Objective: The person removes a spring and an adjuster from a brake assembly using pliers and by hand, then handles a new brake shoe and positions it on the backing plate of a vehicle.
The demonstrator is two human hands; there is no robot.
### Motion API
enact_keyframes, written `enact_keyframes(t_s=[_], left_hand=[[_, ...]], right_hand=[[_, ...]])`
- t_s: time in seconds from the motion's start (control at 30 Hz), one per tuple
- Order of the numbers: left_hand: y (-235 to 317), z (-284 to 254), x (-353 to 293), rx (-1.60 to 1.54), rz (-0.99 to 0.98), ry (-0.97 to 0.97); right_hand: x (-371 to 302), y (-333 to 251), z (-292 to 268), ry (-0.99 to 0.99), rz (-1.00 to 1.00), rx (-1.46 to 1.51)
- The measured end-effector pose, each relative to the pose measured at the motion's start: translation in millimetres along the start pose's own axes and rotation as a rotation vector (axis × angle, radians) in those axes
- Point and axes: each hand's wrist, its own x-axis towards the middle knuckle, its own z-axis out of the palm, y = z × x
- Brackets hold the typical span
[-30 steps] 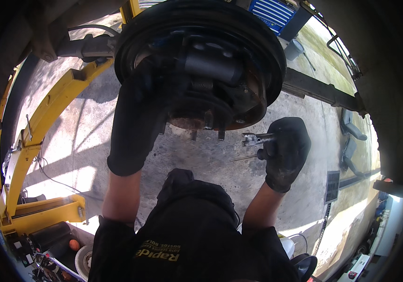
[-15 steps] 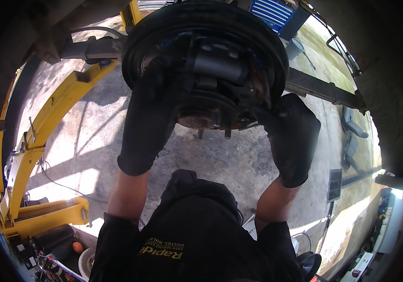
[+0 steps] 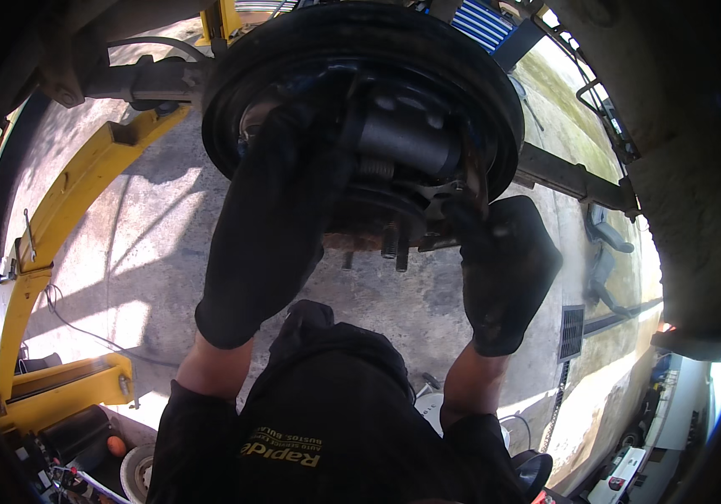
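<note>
Before me hangs a drum brake assembly, its dark round backing plate (image 3: 360,38) above both hands. A smooth dark cylinder (image 3: 411,141) lies across its middle, with a coil spring (image 3: 374,168) under it. Wheel studs (image 3: 390,242) point down from the hub. My left hand (image 3: 272,202), in a black glove, reaches into the left side of the assembly; deep shadow hides its fingers. On the lower right, my gloved right hand (image 3: 511,269) has its fingers curled in beside the rusty brake shoe edge (image 3: 475,168). What they pinch there cannot be made out.
Leaf springs (image 3: 574,175) extend to either side of the brake. A yellow lift arm (image 3: 83,181) stands at left. Far right, a dark underbody part (image 3: 688,176) hangs close. A blue tool cabinet (image 3: 482,27) is at the back, and a floor grate (image 3: 572,332) lies at right.
The view has shifted, so the brake sits slightly lower. My right hand has moved inward and its fingers have curled closer to the shoe edge. My left hand stays inside the assembly.
</note>
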Motion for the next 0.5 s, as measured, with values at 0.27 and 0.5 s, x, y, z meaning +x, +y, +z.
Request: enact_keyframes(t_s=[0.27,0.5], left_hand=[[-3,-5,8,0.05,-0.025,-0.093],[-14,-4,9,-0.358,-0.27,-0.156]], right_hand=[[-2,0,3,0.003,0.204,0.152],[-3,-1,4,0.009,0.225,0.181]])
